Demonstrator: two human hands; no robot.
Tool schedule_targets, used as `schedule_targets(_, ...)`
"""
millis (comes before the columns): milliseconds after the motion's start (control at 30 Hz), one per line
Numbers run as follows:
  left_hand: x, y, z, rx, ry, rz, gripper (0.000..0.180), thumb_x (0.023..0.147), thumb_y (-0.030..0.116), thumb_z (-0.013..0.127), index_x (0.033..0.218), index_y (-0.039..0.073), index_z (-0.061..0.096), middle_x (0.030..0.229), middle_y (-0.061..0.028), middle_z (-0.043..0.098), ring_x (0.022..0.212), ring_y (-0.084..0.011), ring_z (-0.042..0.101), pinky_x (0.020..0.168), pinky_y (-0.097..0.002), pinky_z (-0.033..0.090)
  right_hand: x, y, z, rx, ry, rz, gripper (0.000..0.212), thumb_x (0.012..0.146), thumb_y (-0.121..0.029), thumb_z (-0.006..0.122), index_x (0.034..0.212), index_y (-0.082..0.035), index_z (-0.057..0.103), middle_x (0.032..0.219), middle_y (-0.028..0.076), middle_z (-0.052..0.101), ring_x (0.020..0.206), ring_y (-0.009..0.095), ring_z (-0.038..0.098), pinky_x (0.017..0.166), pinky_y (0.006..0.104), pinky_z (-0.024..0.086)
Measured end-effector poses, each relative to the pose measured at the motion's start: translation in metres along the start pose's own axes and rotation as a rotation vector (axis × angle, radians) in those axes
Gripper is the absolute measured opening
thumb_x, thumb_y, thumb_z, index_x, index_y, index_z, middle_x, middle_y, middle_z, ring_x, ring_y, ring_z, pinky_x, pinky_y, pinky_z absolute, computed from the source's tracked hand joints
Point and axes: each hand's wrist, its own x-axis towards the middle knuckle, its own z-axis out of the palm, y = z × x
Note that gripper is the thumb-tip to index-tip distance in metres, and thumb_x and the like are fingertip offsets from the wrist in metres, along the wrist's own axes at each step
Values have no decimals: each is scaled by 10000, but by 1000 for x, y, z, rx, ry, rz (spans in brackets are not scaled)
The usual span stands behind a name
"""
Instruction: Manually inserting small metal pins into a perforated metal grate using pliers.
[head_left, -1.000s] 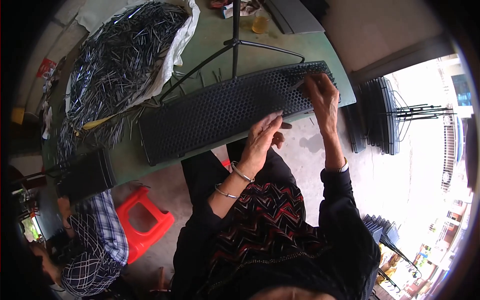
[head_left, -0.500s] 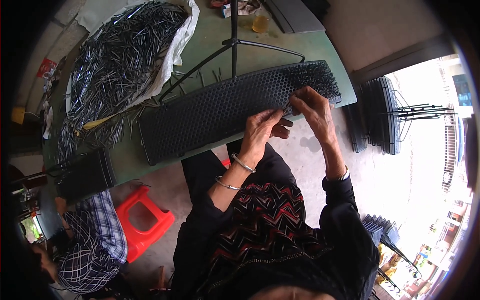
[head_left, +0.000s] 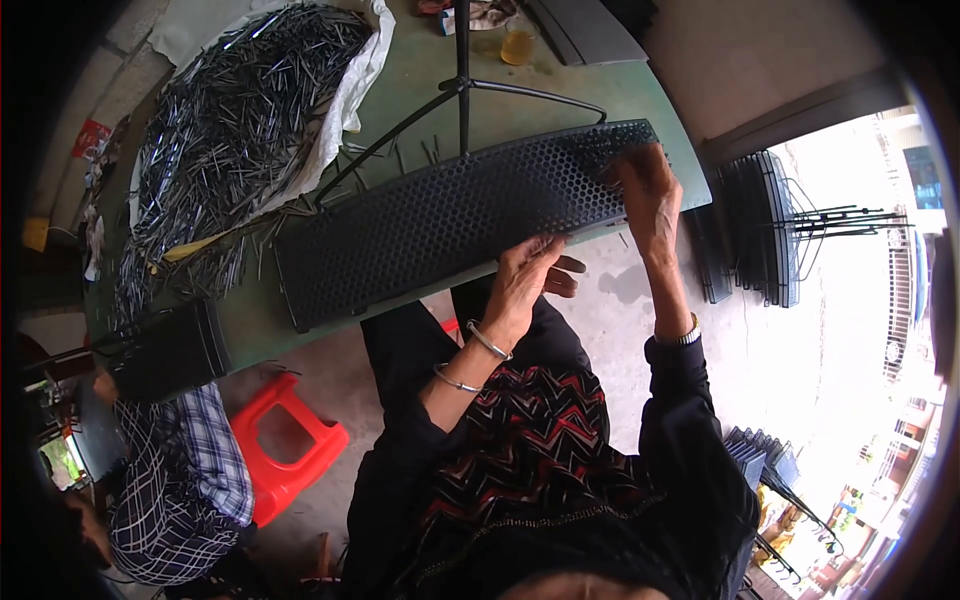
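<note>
A long black perforated panel (head_left: 440, 215) lies across the front of the green table, with dark bristle-like strips in its right end. At its near edge is my left hand (head_left: 527, 285), thumb and forefinger closed together, the other fingers loosely curled. What those fingertips hold, if anything, cannot be made out. My right hand (head_left: 652, 195) reaches over the panel's right end, its fingers bent down among the strips. Motion blur and the dark panel hide its fingertips. Rising behind the panel, a black metal rod frame (head_left: 463, 85) spreads into legs toward it.
An open white sack (head_left: 352, 95) spills a heap of thin dark strips (head_left: 255, 120) on the table (head_left: 420, 55). A glass of yellow liquid (head_left: 518, 46) stands at the back. Right are stacked black panels (head_left: 768, 230); left are a red stool (head_left: 285, 450) and a person in plaid (head_left: 185, 490).
My right hand has left my left hand and moved right and up, onto the panel's bristly end. The left hand has dropped slightly, staying by the near edge.
</note>
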Motion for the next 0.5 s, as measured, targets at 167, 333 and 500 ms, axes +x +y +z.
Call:
schedule_targets(167,-9,-5,0,35,10,-60,254,953,244,544,1047,24,631,796,-101,682,600,-126,629,581,-239,515,14,21,13,-106,45,-121,81,888,-83,586,940,-22,579,774,71,632,679,124,590,643,282,475)
schedule_targets(333,-17,-7,-5,46,19,-78,246,961,226,524,1037,19,634,783,-91,677,590,-116,620,578,-229,509,19,31,19,-241,28,-218,84,888,-89,592,956,-41,581,765,77,612,665,132,560,643,289,468)
schedule_targets(500,-21,-15,-11,18,19,-87,241,958,221,528,1044,19,628,784,-91,670,589,-115,616,582,-225,508,18,26,20,-257,-6,-221,90,888,-92,601,964,-46,583,776,79,617,662,144,560,641,280,463)
